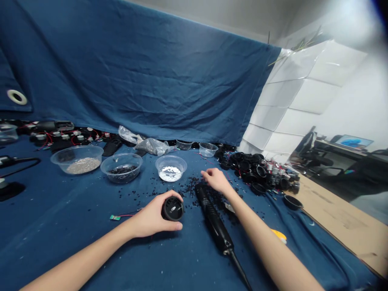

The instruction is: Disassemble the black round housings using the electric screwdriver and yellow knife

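My left hand [151,216] is shut around a short black cylindrical plastic part [172,208], whose open end faces up and to the right. My right hand [216,180] lies open on the blue cloth [91,242], fingers spread among scattered black granules [188,189]. Just below it is the head of a long black handheld heat tool [214,218], with its cord running toward me. The hand does not grip the tool. A small green circuit board with a red wire [117,217] lies left of my left hand.
Three clear plastic bowls hold grey granules [77,159], black granules [121,167] and white granules [171,168]. Black cylindrical parts with wires [251,169] are heaped to the right. Plastic bags [151,146] lie behind the bowls, and bare cardboard [342,220] edges the cloth.
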Available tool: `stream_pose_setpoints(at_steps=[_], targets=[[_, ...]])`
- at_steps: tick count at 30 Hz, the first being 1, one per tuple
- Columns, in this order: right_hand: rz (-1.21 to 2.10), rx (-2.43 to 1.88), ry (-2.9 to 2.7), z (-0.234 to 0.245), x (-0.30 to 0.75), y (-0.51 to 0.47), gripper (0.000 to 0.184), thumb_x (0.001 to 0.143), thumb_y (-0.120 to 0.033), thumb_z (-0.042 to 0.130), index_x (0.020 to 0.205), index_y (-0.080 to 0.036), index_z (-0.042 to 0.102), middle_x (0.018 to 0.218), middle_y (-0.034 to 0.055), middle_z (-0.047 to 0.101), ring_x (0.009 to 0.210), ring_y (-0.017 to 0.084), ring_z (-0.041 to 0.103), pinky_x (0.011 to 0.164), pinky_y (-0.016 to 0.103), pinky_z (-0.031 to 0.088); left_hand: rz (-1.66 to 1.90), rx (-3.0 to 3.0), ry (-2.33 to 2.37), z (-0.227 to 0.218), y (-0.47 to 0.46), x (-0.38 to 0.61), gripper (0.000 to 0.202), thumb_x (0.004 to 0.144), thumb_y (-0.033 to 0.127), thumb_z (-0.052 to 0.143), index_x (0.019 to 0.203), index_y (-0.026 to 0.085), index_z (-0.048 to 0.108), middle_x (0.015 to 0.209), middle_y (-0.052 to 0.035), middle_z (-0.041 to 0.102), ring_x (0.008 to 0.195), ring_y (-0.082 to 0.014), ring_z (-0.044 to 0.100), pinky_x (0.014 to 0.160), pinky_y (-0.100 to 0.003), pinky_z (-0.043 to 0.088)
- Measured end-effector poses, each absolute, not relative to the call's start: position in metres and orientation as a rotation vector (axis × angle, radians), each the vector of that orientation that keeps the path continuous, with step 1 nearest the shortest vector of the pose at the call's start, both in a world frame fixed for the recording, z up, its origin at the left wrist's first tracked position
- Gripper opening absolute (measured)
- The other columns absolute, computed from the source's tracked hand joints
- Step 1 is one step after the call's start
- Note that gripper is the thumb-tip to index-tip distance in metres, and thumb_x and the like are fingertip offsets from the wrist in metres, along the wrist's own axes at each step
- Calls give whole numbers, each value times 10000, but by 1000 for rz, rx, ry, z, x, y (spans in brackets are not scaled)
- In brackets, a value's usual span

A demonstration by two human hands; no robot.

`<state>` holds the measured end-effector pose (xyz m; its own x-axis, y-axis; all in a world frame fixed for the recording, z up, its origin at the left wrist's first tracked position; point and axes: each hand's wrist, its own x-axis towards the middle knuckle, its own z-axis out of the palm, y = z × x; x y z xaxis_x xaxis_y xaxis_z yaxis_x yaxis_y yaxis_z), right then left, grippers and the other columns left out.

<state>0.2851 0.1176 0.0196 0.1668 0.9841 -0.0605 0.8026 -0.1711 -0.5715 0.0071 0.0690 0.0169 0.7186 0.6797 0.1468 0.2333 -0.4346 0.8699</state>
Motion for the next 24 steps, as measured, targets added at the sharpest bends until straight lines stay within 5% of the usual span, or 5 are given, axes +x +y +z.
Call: stream_pose_setpoints(at_steps=[7,14,19,24], targets=[[546,-2263,-1980,32,269,-8,344,959,-489,593,899,-151,619,834,21,611,736,120,580,741,295,528,614,1955,693,11,72,10,581,656,332,833,1155,201,566,1065,-25,624,1000,-254,580,897,-352,436],[683,-2198,-1791,18,262,-10,256,951,-356,633,834,-131,597,786,-2,583,700,105,561,691,259,514,626,1991,631,12,71,9,431,654,248,804,1023,181,592,925,9,622,870,-198,577,809,-291,450],[1050,-2018,-1425,6,285,-33,342,948,-482,573,991,-143,579,811,12,587,616,111,579,551,236,510,681,1978,658,9,74,10,392,672,140,723,1030,189,571,847,37,597,776,-157,553,733,-256,446],[1335,-1825,-1111,5,283,-78,809,822,-737,542,1357,-151,383,766,19,603,565,172,617,534,294,529,741,1971,700,8,78,12,379,665,127,717,1013,181,576,887,25,607,809,-163,561,758,-265,443]])
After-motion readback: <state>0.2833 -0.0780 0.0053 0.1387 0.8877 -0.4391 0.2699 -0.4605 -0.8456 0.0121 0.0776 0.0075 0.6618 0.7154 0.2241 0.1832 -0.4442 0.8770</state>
